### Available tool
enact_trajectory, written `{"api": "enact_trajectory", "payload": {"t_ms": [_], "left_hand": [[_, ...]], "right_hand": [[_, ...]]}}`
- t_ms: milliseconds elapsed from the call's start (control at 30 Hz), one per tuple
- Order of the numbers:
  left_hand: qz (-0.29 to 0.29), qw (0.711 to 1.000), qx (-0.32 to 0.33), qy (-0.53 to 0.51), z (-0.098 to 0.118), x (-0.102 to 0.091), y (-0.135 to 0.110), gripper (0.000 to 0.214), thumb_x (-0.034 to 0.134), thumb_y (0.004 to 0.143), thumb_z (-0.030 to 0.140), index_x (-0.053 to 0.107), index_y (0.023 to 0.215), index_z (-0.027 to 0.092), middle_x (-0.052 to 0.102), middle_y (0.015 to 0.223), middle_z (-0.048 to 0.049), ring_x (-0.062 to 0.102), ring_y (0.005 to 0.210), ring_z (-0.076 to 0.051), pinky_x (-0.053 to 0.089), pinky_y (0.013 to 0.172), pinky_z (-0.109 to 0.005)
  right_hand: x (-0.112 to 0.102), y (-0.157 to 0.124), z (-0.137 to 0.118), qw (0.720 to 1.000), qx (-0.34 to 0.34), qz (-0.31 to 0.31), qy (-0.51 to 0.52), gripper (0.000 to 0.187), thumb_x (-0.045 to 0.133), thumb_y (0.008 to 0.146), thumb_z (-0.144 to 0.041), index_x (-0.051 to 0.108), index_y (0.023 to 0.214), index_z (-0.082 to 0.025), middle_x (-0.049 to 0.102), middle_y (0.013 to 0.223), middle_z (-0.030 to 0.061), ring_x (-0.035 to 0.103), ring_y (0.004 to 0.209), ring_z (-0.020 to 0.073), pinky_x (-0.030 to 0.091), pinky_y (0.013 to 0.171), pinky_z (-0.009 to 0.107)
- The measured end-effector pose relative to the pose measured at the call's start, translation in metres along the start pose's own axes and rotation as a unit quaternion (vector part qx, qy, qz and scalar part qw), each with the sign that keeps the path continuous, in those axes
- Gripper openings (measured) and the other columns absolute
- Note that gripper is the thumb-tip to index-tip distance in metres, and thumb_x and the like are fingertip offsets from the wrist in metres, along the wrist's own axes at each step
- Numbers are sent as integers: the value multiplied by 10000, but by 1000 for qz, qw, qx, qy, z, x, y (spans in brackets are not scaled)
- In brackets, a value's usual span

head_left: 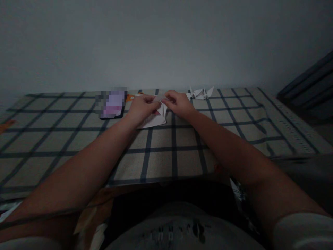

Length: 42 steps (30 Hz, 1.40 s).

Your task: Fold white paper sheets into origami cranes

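Note:
Both my hands meet over a small piece of folded white paper (163, 110) near the back of the table. My left hand (143, 107) grips its left side with thumb and fingers, while my right hand (179, 103) pinches its upper right edge. Beneath the left hand lies a flat white sheet (152, 122), its lower edge showing. Folded white paper cranes (201, 93) rest just right of my right hand. The fingers partly cover the folds of the held paper.
A phone (112, 105) with a lit, partly blurred screen lies left of my hands. Something orange (130, 98) shows behind the left hand. A checked cloth (161, 158) covers the table, which stands against a grey wall (166, 45).

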<state>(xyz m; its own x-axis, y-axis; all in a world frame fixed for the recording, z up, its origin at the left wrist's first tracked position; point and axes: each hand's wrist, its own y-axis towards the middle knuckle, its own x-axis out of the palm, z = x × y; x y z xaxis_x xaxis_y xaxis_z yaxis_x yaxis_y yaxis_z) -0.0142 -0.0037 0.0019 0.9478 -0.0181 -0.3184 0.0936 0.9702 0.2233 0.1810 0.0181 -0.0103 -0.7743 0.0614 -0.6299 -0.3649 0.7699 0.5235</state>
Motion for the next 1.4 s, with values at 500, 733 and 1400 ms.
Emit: {"api": "enact_trajectory", "payload": {"t_ms": [500,733,1400], "left_hand": [[-81,968,-72,-225,9,3,1,312,642,890,468,696,854,162,713,753,-60,699,633,-186,622,608,-321],[-100,973,-42,-205,8,-4,2,278,695,923,437,724,886,163,742,832,-67,740,703,-191,640,640,-315],[-64,989,-2,-132,0,-3,3,449,965,673,511,782,873,153,745,787,-23,688,640,-115,602,619,-222]], "right_hand": [[7,4,6,958,118,14,261,222,704,960,-392,553,947,-230,646,681,-48,644,578,123,509,574,228],[3,8,2,935,144,29,323,201,739,939,-331,573,909,-222,658,680,-41,638,590,110,521,571,215],[5,7,-1,928,156,5,338,304,866,826,-374,626,803,-189,635,720,-29,607,674,105,541,610,209]]}}
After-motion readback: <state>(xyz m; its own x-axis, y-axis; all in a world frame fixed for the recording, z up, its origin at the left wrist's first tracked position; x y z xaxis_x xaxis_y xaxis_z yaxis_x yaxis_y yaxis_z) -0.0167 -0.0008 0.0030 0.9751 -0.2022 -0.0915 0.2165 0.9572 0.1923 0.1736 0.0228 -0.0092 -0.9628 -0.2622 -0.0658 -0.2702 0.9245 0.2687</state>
